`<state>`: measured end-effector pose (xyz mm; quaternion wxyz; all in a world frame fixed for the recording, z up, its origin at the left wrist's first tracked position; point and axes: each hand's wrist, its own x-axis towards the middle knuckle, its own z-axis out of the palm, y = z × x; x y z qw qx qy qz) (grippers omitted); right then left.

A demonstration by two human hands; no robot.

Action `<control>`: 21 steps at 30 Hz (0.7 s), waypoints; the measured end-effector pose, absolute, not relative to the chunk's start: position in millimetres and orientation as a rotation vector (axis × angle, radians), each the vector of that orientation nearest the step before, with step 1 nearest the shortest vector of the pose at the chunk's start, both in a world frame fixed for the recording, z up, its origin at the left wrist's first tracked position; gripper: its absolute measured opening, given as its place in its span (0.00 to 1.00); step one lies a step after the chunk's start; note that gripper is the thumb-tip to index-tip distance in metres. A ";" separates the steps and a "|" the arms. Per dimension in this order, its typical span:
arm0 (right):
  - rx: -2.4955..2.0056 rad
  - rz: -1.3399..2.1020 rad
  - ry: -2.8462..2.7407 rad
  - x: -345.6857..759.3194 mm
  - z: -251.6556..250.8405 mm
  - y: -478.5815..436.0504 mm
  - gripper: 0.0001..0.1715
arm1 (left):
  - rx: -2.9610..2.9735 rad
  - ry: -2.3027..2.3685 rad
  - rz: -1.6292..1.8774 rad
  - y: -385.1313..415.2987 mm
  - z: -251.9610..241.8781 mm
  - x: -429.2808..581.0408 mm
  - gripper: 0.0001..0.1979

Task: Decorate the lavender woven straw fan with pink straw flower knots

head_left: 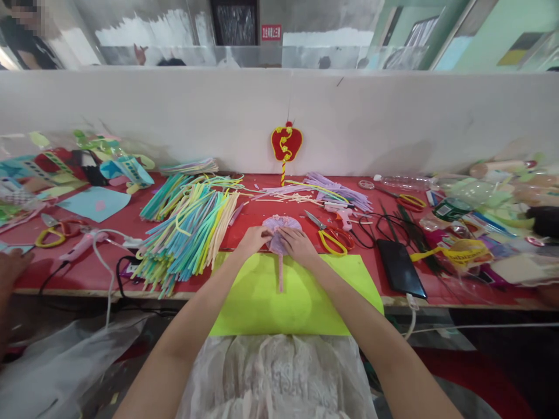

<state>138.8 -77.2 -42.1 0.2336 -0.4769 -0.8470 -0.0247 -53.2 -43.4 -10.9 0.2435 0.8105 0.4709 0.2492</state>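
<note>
A small lilac hand fan (282, 222), apparently made of fuzzy pipe cleaners, lies in front of me with its pink stick handle (280, 273) pointing toward me over a lime-green sheet (266, 308). My left hand (255, 240) is closed at the fan's left side, fingertips pinching its edge. Across the right part of the fan face, my right hand (299, 243) grips it with bent fingers. Both hands hide part of the fan. Just right of it rest yellow-and-red handled scissors (332, 240). Behind stands a red fan with yellow trim (287, 144).
A large bundle of pastel pipe cleaners (187, 227) lies left, with purple ones (336, 189) behind. A pink-and-white glue gun (340, 212), a phone (399, 267) and cables are right. Another person's hand (13, 267) is at far left. A white partition (196, 110) backs the table.
</note>
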 end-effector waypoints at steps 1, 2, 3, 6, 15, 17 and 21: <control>-1.310 -0.070 -2.323 138.8 -42.2 -77.3 0.25 | 2.166 1.291 0.705 -44.3 -11.8 -52.8 0.09; -1.309 -0.070 -2.320 138.9 -42.2 -77.5 0.25 | 2.134 1.294 0.718 -45.4 -12.0 -52.2 0.10; -1.307 -0.070 -2.319 139.1 -42.2 -77.7 0.25 | 2.120 1.297 0.721 -46.6 -11.5 -51.5 0.11; -1.300 -0.071 -2.323 139.5 -42.4 -77.9 0.25 | 2.180 1.267 0.686 -48.2 -8.9 -50.6 0.11; -1.301 -0.038 -2.302 140.3 -44.4 -75.4 0.25 | 2.502 0.968 0.700 -28.2 -13.6 -68.8 0.08; -1.291 -0.023 -2.301 140.8 -44.3 -75.5 0.25 | 2.531 0.971 0.672 -24.5 -14.0 -70.3 0.08; -1.274 0.001 -2.290 141.4 -44.4 -75.7 0.25 | 2.433 1.158 0.652 -21.3 -11.0 -63.5 0.08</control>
